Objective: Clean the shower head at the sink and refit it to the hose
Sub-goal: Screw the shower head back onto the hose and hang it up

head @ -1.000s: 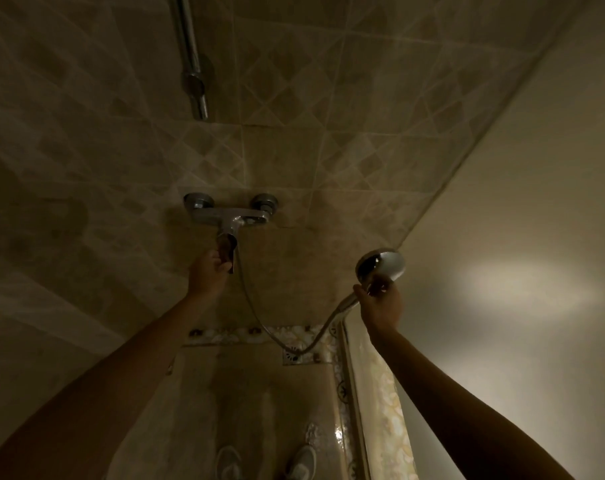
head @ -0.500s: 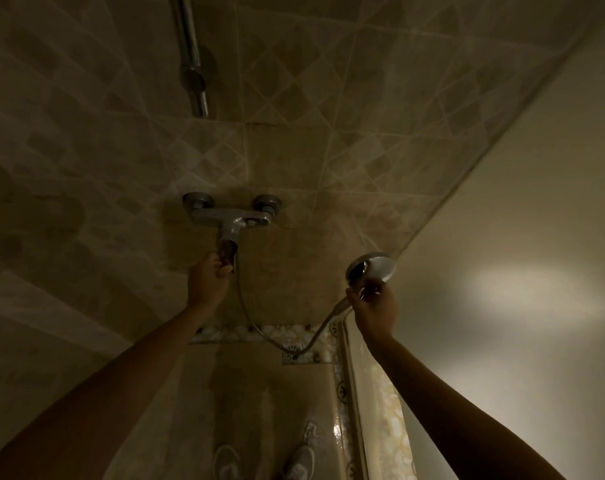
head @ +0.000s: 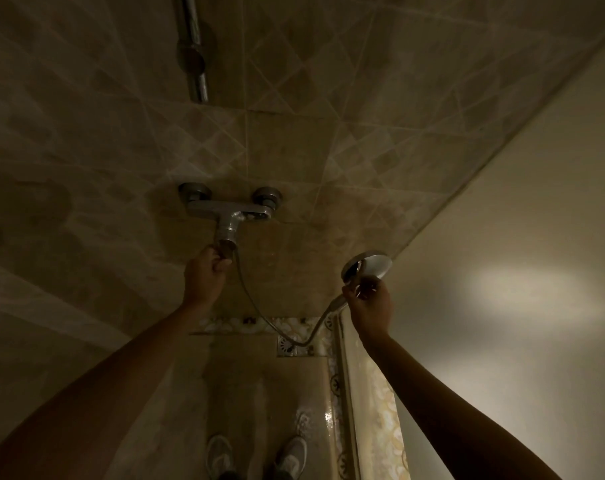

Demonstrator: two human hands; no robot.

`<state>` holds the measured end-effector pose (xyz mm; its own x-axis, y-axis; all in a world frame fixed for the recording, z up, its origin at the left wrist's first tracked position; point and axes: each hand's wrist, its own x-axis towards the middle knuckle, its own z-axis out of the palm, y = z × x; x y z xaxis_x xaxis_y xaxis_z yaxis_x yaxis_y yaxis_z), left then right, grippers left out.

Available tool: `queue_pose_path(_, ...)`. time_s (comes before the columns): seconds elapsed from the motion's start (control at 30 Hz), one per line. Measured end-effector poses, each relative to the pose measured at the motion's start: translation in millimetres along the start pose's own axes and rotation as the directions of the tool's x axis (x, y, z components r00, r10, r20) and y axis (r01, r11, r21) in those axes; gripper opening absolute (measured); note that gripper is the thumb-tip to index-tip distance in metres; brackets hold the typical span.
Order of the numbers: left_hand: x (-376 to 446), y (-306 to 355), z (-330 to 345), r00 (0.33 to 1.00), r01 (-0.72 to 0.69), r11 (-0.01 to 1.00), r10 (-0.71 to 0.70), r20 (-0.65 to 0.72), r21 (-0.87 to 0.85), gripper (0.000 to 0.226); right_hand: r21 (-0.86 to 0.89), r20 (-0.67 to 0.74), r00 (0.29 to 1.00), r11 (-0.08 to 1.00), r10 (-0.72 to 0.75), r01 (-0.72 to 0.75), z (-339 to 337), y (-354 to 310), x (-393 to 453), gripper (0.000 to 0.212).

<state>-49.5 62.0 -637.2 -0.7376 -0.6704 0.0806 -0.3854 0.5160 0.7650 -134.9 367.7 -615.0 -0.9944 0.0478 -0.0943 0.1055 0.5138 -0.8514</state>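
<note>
A chrome shower head (head: 368, 265) with a round face is held up near the corner of the stall, my right hand (head: 369, 303) closed around its handle. A metal hose (head: 256, 311) runs from the handle's lower end in a low loop to the underside of the chrome mixer tap (head: 230, 211) on the tiled wall. My left hand (head: 205, 271) grips the mixer's lever knob (head: 226, 247) right beside the hose's upper end. The lighting is dim.
A vertical chrome riser rail (head: 193, 53) is fixed to the tiled wall above the mixer. A plain wall (head: 519, 271) closes the right side. A square floor drain (head: 289, 346) sits below the hose loop. My two shoes (head: 256, 455) stand on the wet floor.
The shower head in my right hand has shifted slightly left and lower. My left hand stays at the knob under the mixer.
</note>
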Motion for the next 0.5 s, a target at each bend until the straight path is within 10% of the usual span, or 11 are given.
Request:
queue_pose_path(0.3,-18,32,5,0.975,0.221,0.975,-0.221,-0.027,0.005,0.01,0.025,0.029,0.999,0.999,-0.023,0.022,-9,-15,-2,0.033)
queue_pose_path(0.5,-45,79,10,0.793,0.49,0.871,-0.454,0.406,0.016,0.038,0.03,0.06,0.99,0.991,-0.128,0.127,-16,-54,0,0.02)
